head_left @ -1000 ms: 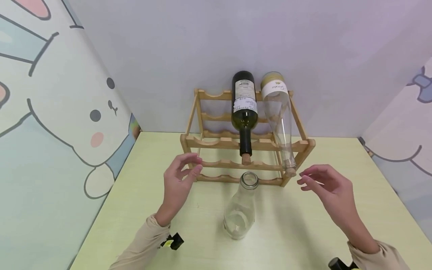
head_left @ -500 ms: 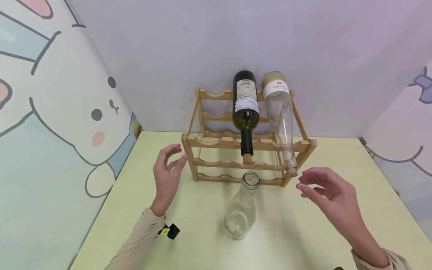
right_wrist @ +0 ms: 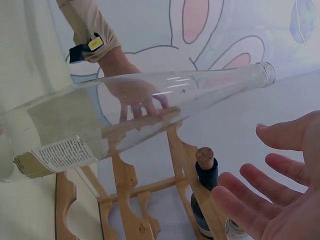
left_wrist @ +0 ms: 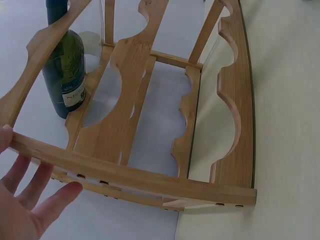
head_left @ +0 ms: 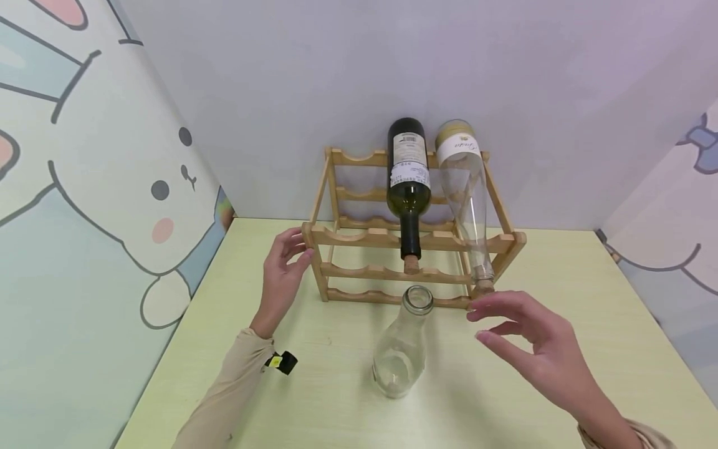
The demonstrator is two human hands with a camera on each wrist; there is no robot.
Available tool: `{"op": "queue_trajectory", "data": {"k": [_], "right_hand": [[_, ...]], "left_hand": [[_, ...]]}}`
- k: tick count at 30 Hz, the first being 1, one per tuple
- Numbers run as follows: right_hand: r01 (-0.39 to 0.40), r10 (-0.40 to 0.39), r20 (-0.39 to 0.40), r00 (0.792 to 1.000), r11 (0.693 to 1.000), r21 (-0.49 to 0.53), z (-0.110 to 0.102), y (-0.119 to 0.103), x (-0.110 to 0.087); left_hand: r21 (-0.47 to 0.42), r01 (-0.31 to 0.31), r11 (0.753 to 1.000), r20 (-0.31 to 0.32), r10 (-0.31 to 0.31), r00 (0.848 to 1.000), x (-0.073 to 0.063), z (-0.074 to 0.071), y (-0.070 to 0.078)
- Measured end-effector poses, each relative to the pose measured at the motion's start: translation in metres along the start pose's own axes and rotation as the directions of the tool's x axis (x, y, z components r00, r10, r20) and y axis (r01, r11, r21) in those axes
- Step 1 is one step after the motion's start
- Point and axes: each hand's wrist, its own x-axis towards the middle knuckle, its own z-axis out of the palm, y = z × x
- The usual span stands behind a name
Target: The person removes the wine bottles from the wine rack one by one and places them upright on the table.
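Observation:
My left hand [head_left: 282, 277] is at the left end of the wooden wine rack [head_left: 373, 237], its fingertips against or very near the front corner post. In the left wrist view, fingers [left_wrist: 35, 182] lie along the outside of the rack's side rail. My right hand [head_left: 538, 349] hovers with spread fingers to the right of an uncorked clear glass bottle [head_left: 399, 355] standing on the table. The right wrist view shows that bottle [right_wrist: 150, 105] apart from the hand. Its fingertips partly overlap the view of the corked neck of the clear bottle [head_left: 462, 181] on the rack.
A dark green wine bottle [head_left: 408, 168] with a cork lies in the top tier, neck toward me. A grey wall [head_left: 252, 125] stands behind the rack. Cartoon-printed panels [head_left: 112, 174] rise on both sides of the pale table [head_left: 235, 280].
My left hand first moved left off the rack's front, then forward to its left corner. The right hand moved left toward the standing bottle and its fingers opened wider. The bottles stayed put.

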Motion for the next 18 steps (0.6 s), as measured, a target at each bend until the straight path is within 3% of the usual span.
{"op": "queue_trajectory", "data": {"k": [7,14,18], "right_hand": [[0.064,-0.066,0.071,0.995,0.997,0.039,0.016,-0.002,0.005],[0.087,-0.089,0.104,0.991,0.996,0.021,0.033,-0.001,0.012],[0.087,-0.089,0.108,0.99,0.996,0.017,0.041,0.002,0.015]], "left_hand": [[-0.017,-0.02,1.0,0.138,0.022,0.99,0.004,-0.001,-0.005],[0.033,-0.162,0.986,0.176,0.154,0.972,0.009,-0.001,-0.007],[0.044,-0.175,0.984,0.181,0.165,0.97,0.01,-0.002,-0.008]]}}
